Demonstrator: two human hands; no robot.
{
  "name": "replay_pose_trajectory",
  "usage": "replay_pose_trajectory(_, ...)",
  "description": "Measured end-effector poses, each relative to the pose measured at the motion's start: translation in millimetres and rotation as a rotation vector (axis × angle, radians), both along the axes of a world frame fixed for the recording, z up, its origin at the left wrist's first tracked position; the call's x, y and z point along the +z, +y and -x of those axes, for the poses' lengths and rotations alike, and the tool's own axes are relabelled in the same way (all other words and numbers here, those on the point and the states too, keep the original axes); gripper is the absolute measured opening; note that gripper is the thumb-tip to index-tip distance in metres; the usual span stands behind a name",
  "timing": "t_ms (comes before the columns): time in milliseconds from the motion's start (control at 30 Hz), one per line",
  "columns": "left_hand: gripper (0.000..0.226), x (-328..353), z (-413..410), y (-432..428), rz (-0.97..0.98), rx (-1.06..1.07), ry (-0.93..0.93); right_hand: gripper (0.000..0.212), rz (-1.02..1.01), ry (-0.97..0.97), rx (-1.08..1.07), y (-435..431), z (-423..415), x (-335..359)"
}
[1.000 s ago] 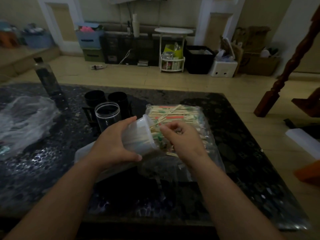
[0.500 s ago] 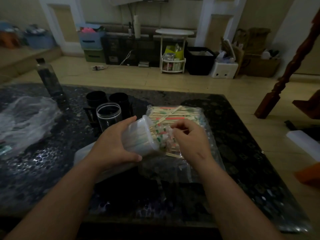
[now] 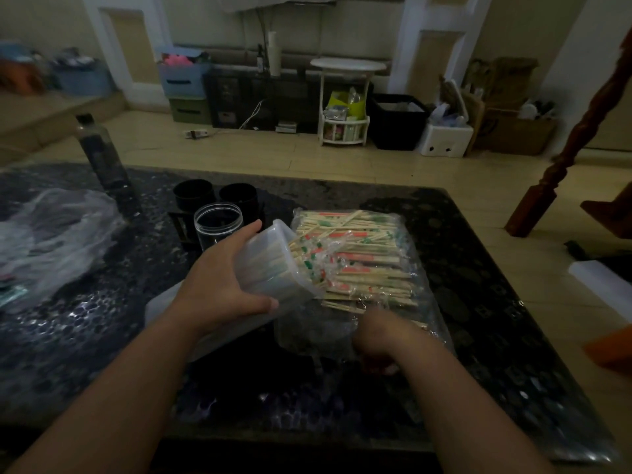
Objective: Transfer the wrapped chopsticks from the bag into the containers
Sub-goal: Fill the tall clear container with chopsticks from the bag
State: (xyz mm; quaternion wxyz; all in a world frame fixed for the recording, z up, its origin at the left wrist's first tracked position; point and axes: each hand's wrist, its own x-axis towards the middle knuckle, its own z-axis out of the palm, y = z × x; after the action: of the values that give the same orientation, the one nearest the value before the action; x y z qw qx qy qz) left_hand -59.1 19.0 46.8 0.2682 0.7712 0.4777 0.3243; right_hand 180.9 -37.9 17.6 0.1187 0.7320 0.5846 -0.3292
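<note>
From the head view, the left hand (image 3: 222,289) grips a translucent container (image 3: 273,268), thumb along its near side and fingers curled over its far side; the container is tilted on its side, mouth turned to the right, bottom toward the left; pale sticks show through its wall and their printed ends poke out of the mouth. The mouth lies over the left edge of the clear bag (image 3: 307,333), which rests flat on the dark speckled table (image 3: 485,302); most of the wrapped chopsticks (image 3: 362,265) are in that bag, lying roughly left to right in a loose heap with red and green print on the wrappers. The right hand (image 3: 383,340) sits at the near end of the bag, knuckles up and fingers curled under; it is blurred, and I cannot tell whether it pinches the plastic or a wrapper. Just beyond the left hand stands a clear jar (image 3: 218,222), upright and open; behind it are two black cups (image 3: 193,195); farther left a dark bottle (image 3: 102,152) stands upright; a crumpled plastic sheet (image 3: 51,234) lies at the table's left side.
</note>
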Motion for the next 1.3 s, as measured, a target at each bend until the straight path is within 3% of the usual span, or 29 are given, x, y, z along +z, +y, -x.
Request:
replay_pose_trajectory(100,0.120,0.2,-0.2,0.1,-0.005,0.001,-0.029,0.035,-0.127,0.000,-0.053,2.3,-1.3,-24.2)
replay_pose_trajectory(200,0.120,-1.1,0.7,0.9,0.001,0.003,-0.081,0.032,-0.383,0.085,-0.206,8.4,-1.3,-50.0)
replay_pose_trajectory(333,0.122,-2.7,0.6,1.9,-0.016,0.015,-0.098,0.043,-0.654,0.052,-0.104,15.1,-6.1,-69.7)
replay_pose_trajectory(533,0.124,-3.4,1.2,5.3,-0.002,0.045,-0.130,0.057,-0.576,0.000,0.000,20.5,-16.3,-71.9)
replay_pose_trajectory(867,0.118,-3.3,0.4,4.4,0.006,0.032,-0.120,0.032,-0.686,-0.099,-0.094,16.1,-15.4,-69.5)
replay_pose_trajectory(1033,0.118,-3.1,0.0,5.6,0.013,0.028,-0.134,0.017,-0.647,0.032,-0.020,21.4,-5.8,-73.8)
replay_pose_trajectory(1300,0.117,-1.5,-1.1,4.2,0.030,0.024,-0.138,0.033,-0.614,0.009,0.007,24.0,-6.2,-77.8)
